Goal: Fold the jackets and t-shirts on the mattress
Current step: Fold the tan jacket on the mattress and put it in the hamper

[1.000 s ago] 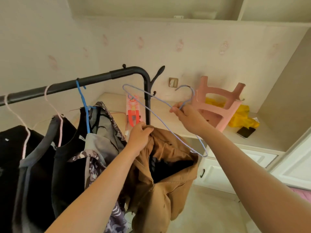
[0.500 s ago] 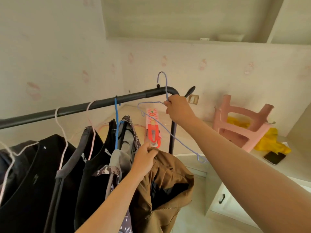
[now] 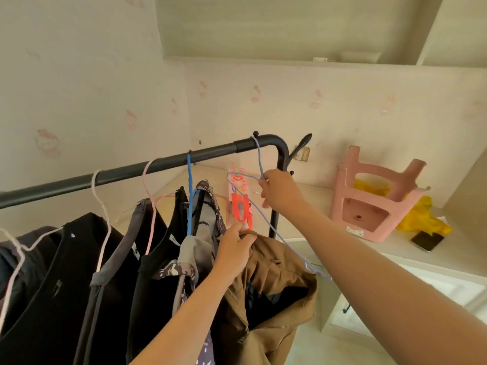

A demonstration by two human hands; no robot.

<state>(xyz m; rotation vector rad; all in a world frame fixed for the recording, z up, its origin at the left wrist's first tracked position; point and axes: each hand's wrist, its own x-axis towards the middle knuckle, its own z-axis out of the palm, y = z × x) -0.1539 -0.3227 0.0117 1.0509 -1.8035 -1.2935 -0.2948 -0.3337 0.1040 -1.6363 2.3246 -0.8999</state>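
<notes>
1. The left hand [image 3: 234,248] grips the collar of the brown jacket [image 3: 276,280], which hangs bunched below the rail [image 3: 131,172].
2. The right hand [image 3: 279,193] pinches the empty lilac hanger [image 3: 259,159], whose hook is over the rail.
3. Folding looks unstarted. Dark garments [image 3: 66,272] hang on the rail, and no mattress is in view.
4. Beyond, a pale surface [image 3: 313,204] carries an upturned pink stool [image 3: 369,201] and a phone [image 3: 427,241].

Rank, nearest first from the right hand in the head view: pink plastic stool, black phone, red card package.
1. Red card package, just left of the right hand.
2. Pink plastic stool, to the right.
3. Black phone, farthest right.
</notes>
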